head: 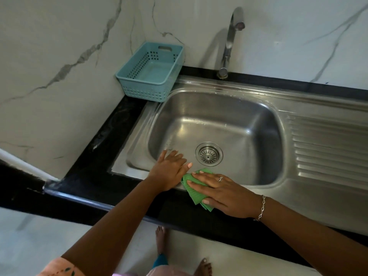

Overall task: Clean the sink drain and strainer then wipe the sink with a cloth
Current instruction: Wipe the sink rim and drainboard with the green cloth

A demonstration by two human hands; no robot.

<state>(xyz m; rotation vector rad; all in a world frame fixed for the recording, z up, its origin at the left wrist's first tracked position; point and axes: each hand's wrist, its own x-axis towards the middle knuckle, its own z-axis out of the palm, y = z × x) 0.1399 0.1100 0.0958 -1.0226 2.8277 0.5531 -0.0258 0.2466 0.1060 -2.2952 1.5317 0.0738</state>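
Observation:
A stainless steel sink (pixel 235 108) is set in a black counter. Its round metal strainer (pixel 208 154) sits in the drain at the basin's bottom. A folded green cloth (pixel 194 193) lies on the sink's front rim. My right hand (pixel 223 193) presses flat on the cloth, fingers spread. My left hand (pixel 169 172) rests flat on the front left rim beside the cloth, fingers apart, its thumb touching the cloth's edge. It holds nothing.
A light blue plastic basket (pixel 152 71) stands on the counter at the sink's back left corner. A chrome tap (pixel 229 42) rises behind the basin. The ribbed drainboard (pixel 326 148) lies to the right. Marble wall stands behind and to the left.

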